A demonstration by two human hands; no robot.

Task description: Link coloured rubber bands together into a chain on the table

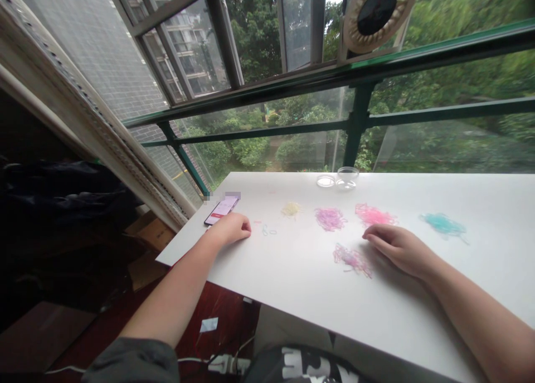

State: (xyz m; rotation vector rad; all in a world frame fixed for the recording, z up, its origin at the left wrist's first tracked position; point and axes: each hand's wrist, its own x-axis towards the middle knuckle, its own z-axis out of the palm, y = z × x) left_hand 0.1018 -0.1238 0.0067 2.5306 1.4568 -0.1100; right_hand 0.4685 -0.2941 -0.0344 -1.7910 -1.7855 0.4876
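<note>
My left hand (234,228) rests on the white table with its fingers curled closed; whatever may be in them is hidden. Just right of it lie a few loose small rubber bands (264,231), pale blue and pink. My right hand (397,248) is closed too, thumb and fingertips together, at the near edge of a pink pile of rubber bands (373,214). I cannot make out anything between those fingers. A mixed pink and purple pile (351,260) lies left of and nearer than this hand. Further piles are purple (330,219), pale yellow (291,209) and teal (444,224).
A phone (222,209) lies by the table's left edge, beyond my left hand. Clear round containers (346,179) stand at the far edge, below a window railing (267,131). A power strip (228,364) and cable lie on the floor below the white table (288,294).
</note>
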